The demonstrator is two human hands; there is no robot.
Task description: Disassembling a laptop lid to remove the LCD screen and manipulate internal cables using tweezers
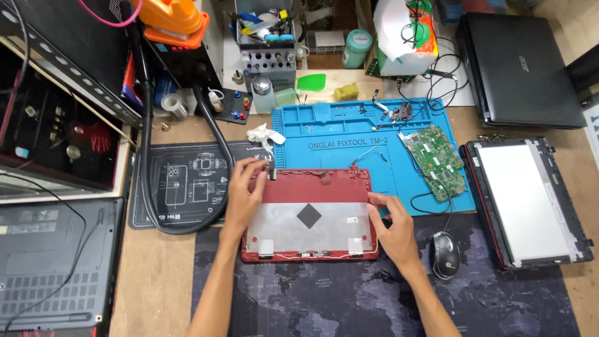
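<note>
At the desk's middle, a red lid (310, 215) lies inner side up, its top edge over the lower rim of the blue mat (349, 140). Left hand (245, 187) rests on the lid's upper-left corner, fingers pressed onto the hinge spot. Right hand (392, 224) sits at the lid's right edge, fingertips spread and touching the rim. Right of the lid: a mouse (445, 254), a green board (435, 161) on the mat, then a screen panel (530, 203).
</note>
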